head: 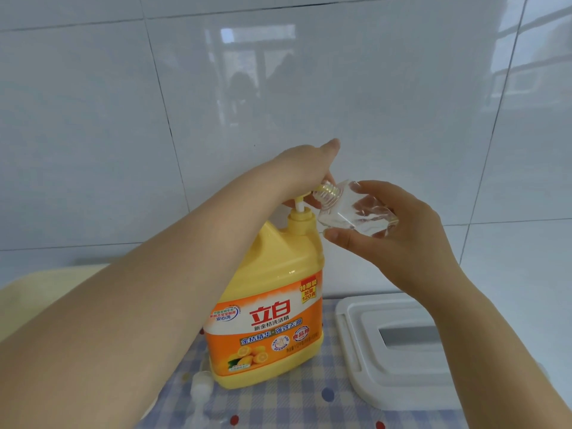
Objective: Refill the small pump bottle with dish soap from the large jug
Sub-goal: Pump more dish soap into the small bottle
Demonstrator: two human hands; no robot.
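A large yellow and orange dish soap jug stands upright on the checked cloth. My left hand rests on top of the jug's yellow pump head, fingers bent down over it. My right hand holds a small clear bottle, tilted on its side, thumb below and fingers above. The bottle's threaded open neck sits right at the pump's nozzle. A small pale pump cap lies on the cloth beside the jug's left base, partly hidden by my left forearm.
A white plastic lid or box with a rectangular opening lies to the right of the jug. A pale yellow surface shows at the left. A white tiled wall rises close behind.
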